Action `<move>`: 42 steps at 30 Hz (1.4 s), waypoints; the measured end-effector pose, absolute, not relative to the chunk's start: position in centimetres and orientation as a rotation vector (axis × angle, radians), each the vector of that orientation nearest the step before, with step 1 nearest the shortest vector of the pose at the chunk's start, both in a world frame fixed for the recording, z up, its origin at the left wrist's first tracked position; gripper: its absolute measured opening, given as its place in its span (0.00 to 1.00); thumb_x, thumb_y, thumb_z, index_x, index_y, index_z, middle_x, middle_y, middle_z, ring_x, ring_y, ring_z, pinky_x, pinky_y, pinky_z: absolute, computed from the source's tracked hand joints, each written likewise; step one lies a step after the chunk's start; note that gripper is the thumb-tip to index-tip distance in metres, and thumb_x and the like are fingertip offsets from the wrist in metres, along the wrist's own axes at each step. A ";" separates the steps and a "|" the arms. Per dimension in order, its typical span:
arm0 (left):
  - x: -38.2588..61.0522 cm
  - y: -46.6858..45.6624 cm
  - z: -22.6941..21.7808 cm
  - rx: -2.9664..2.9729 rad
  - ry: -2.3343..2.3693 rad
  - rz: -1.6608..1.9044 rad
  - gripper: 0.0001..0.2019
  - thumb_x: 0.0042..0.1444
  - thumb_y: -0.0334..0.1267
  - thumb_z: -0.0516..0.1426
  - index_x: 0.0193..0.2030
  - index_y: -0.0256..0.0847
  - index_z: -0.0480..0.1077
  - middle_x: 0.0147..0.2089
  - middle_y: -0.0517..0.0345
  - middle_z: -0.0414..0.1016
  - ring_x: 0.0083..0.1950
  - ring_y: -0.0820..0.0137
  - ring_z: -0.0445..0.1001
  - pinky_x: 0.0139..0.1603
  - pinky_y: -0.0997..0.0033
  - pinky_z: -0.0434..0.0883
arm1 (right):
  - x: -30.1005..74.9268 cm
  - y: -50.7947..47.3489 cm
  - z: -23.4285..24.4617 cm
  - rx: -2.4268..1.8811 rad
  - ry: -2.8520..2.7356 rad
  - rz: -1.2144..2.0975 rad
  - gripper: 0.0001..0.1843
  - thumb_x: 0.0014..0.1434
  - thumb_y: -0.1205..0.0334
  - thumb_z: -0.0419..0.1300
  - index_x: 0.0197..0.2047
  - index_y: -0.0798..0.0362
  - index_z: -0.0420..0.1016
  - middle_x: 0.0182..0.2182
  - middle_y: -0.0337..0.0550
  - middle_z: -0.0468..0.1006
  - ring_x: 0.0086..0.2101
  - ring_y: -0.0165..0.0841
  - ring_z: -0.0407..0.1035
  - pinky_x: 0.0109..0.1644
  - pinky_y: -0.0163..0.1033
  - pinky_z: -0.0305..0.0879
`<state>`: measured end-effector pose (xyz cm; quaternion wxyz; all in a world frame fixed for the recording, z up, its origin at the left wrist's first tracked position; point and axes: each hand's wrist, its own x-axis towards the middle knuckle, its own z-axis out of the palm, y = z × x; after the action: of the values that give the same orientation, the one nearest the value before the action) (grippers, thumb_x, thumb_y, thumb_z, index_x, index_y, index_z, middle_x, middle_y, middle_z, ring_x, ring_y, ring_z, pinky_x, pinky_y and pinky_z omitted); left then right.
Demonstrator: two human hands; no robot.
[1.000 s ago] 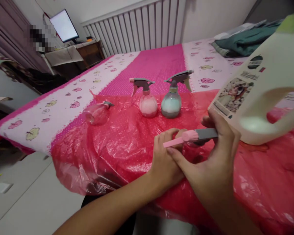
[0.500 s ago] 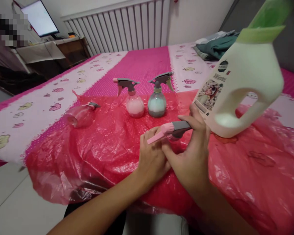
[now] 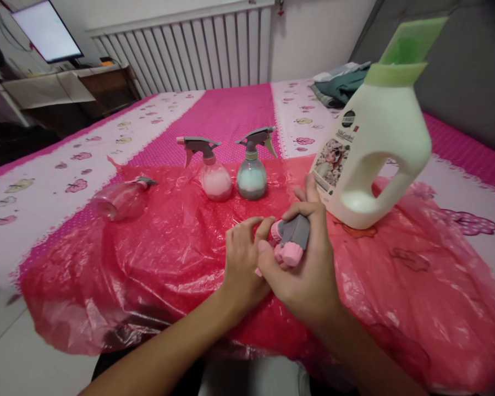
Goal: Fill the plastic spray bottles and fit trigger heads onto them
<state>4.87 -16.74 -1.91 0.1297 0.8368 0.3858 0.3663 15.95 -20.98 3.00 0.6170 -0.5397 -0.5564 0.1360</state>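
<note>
In my right hand (image 3: 309, 264) is a grey and pink trigger spray head (image 3: 296, 234), its pink nozzle facing me and the fingers curled around it. My left hand (image 3: 245, 258) is closed just beside it, fingertips near the pink collar. The hands hide most of the bottle below the head. Beyond them stand a spray bottle with pink liquid (image 3: 216, 180) and a spray bottle with bluish-green liquid (image 3: 251, 179). An empty-looking pink spray bottle (image 3: 121, 199) lies on its side to the left.
A large pale-green jug (image 3: 381, 132) with a green cap stands close to my right hand. Crinkled red plastic sheeting (image 3: 165, 258) covers the near part of the bed (image 3: 239, 113). Folded clothes (image 3: 340, 85) lie behind the jug. A radiator (image 3: 190, 52) runs along the wall.
The spray head has turned in my right hand, so its nozzle now points toward me instead of leftward. My left fingers have shifted up toward its collar. The whole view has shifted slightly.
</note>
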 end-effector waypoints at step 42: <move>4.2 -14.7 -0.5 2.467 0.950 1.062 0.25 0.63 0.43 0.62 0.64 0.45 0.60 0.55 0.49 0.68 0.54 0.56 0.69 0.56 0.51 0.71 | 23.1 -19.9 4.0 -1.112 -1.514 0.105 0.14 0.61 0.63 0.71 0.49 0.46 0.79 0.44 0.41 0.81 0.46 0.40 0.75 0.52 0.48 0.73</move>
<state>4.22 -14.75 -0.54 0.1459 0.8567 0.3299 0.3687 23.15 -19.93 4.00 0.5894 -0.4774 -0.6501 0.0451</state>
